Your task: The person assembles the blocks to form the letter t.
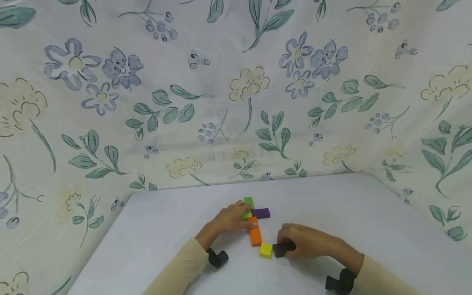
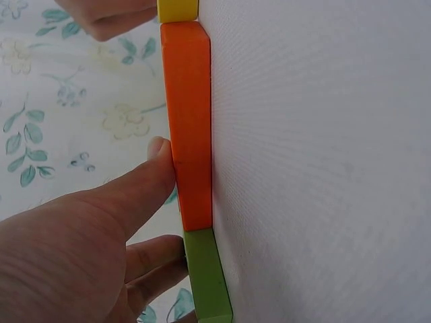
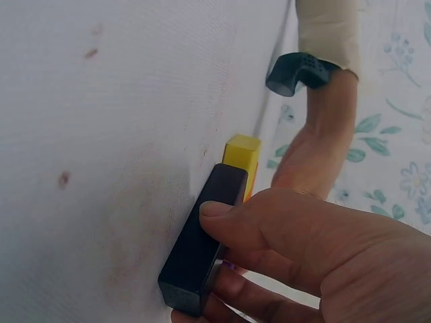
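Toy blocks form a bent line on the white table. A green block (image 1: pixel 249 201) lies at its far end, with an orange block (image 1: pixel 255 237) nearer the front. My left hand (image 1: pixel 229 218) rests over these two; in the left wrist view the thumb touches the orange side and the fingertips meet the green one. Right of the green, a purple block (image 1: pixel 261 213) sticks out sideways. A small yellow block (image 1: pixel 266 250) stands at the near end of the orange. Beside it, my right hand (image 1: pixel 307 241) pinches a black block (image 3: pixel 202 235) between thumb and fingers.
The white table (image 1: pixel 166 217) ends at a floral cloth (image 1: pixel 217 123) hanging behind and at the sides. Each wrist carries a black camera, such as the one on the right wrist (image 1: pixel 339 282). Small brownish marks dot the tabletop in the right wrist view.
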The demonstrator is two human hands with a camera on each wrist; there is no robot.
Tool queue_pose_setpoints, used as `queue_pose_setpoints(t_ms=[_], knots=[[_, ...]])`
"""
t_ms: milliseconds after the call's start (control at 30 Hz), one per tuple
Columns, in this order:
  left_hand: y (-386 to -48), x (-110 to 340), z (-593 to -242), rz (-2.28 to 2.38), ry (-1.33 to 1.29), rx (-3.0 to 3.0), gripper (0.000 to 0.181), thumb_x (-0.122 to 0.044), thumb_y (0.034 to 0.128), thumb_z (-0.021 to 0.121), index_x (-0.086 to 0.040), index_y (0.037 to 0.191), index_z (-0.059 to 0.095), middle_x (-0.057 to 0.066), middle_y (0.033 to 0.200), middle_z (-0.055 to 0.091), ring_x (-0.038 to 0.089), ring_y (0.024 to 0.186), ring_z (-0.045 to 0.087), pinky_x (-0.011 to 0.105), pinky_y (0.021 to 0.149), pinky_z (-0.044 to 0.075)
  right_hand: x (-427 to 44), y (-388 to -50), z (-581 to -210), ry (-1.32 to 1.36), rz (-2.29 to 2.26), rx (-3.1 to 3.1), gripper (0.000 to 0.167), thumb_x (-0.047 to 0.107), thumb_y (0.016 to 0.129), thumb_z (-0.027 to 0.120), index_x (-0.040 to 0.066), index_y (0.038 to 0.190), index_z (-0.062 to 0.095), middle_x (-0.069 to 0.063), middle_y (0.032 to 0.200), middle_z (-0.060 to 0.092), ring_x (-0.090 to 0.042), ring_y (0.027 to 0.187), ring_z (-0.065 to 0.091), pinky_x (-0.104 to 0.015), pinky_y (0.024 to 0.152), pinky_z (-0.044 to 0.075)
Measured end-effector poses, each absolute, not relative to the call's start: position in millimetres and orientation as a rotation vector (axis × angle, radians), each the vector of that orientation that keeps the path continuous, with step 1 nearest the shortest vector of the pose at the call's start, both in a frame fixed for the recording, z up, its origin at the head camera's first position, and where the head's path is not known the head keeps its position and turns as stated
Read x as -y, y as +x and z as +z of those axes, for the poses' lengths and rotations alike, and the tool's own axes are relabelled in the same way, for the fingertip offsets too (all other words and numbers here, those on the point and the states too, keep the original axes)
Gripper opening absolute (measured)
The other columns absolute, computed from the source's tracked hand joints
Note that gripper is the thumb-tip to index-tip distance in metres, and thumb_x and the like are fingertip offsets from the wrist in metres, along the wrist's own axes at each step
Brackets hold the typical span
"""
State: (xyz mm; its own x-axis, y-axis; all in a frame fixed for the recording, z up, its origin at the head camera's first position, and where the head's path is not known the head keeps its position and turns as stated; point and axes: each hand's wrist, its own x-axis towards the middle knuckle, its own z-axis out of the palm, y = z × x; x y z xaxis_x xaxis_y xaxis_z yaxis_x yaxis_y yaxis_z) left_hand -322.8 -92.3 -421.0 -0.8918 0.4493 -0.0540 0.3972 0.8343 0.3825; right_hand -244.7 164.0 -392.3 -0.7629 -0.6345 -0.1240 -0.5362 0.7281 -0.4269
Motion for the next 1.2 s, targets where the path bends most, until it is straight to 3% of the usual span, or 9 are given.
queue_pose_setpoints(t_ms=[1200], knots=[[-323.8, 92.4, -418.7, 0.553, 0.653, -2.853, 0.066, -0.056, 0.0902, 0.066, -0.02, 0.144, 0.053, 0.005, 0.151, 0.047, 0.03, 0.137, 0.046, 0.062, 0.114, 0.034, -165.0, -244.3, -392.2, -0.919, -0.569, -2.646, 0.021, 0.013, 0.082, 0.079, 0.016, 0.102, 0.071, 0.009, 0.092, 0.061, -0.006, 0.081, 0.053, -0.032, 0.088, 0.058]])
